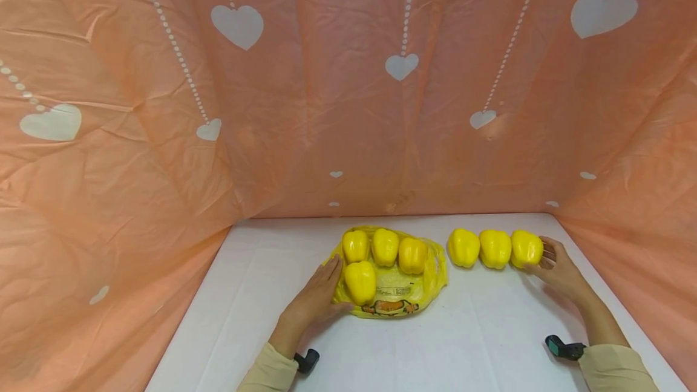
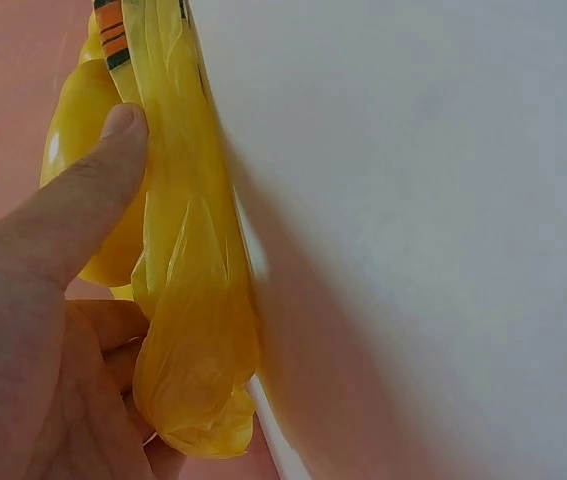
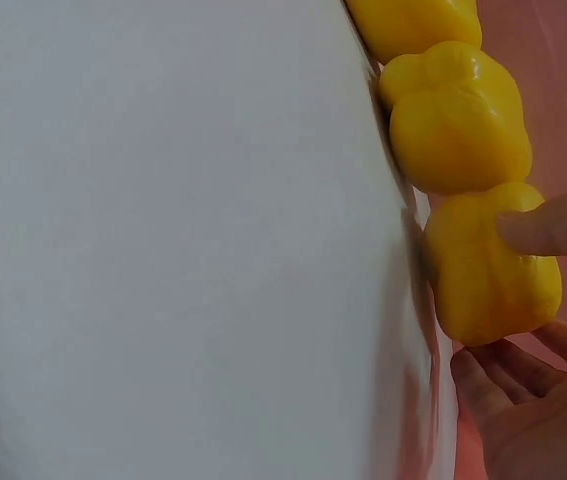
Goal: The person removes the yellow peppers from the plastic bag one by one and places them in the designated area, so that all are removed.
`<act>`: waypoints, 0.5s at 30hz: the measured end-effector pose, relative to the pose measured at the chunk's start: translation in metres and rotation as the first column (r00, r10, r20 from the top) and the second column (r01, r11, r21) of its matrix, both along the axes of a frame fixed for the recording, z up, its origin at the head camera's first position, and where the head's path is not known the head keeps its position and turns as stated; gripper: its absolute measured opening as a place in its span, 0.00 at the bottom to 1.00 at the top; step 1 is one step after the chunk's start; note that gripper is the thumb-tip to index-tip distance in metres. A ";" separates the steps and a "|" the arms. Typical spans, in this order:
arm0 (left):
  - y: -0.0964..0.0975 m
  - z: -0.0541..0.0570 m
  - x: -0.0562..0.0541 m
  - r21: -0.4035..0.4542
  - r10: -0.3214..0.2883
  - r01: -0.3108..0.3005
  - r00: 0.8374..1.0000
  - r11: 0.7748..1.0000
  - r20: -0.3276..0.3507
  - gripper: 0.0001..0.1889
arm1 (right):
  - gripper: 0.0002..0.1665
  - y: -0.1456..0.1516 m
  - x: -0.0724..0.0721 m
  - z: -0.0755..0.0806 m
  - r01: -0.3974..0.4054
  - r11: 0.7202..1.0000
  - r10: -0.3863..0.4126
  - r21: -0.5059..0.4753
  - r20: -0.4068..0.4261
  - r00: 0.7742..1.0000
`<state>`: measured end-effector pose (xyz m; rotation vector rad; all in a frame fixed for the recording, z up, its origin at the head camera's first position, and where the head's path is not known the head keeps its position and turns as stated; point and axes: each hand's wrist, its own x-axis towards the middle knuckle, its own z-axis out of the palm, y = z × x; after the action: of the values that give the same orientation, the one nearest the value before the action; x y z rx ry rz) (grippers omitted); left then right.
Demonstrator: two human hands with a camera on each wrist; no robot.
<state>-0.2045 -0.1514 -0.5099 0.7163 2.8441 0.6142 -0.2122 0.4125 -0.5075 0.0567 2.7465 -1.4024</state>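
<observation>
A yellow plastic bag (image 1: 393, 286) lies flat with several yellow bell peppers (image 1: 360, 282) on top. At its left edge, my left hand (image 1: 320, 292) touches the bag with its thumb and fingers spread apart. In the left wrist view, the thumb lies against the bag's crumpled side (image 2: 198, 330), with the fingertips partly hidden behind it. To the right of the bag, three yellow bell peppers stand in a row. My right hand (image 1: 558, 268) grips the rightmost bell pepper (image 1: 526, 248), thumb on the near side and fingers around its right side.
The other two row peppers are the middle one (image 1: 495, 249) and the left one (image 1: 463, 248), close beside the bag. A white table (image 1: 414, 356) carries everything. Peach curtains (image 1: 348, 107) with hearts enclose its back and sides.
</observation>
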 end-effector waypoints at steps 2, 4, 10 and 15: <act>0.000 0.000 0.000 0.003 -0.001 0.001 1.000 1.000 0.000 0.56 | 0.59 0.000 0.000 0.000 -0.001 1.000 0.001 0.004 -0.001 1.000; 0.000 0.000 0.000 0.006 -0.004 0.004 1.000 1.000 -0.002 0.56 | 0.59 0.000 0.000 -0.001 -0.005 1.000 0.005 0.009 -0.004 1.000; 0.000 -0.002 0.000 0.008 0.002 -0.002 1.000 1.000 -0.001 0.55 | 0.61 0.001 0.000 -0.001 -0.014 1.000 0.014 0.017 0.007 1.000; 0.000 -0.002 0.001 0.012 0.011 -0.011 1.000 1.000 0.007 0.55 | 0.63 0.000 0.001 0.001 -0.015 1.000 0.015 0.021 0.026 1.000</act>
<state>-0.2034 -0.1517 -0.5116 0.6996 2.8421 0.6340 -0.2113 0.4126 -0.5061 0.0548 2.7351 -1.3595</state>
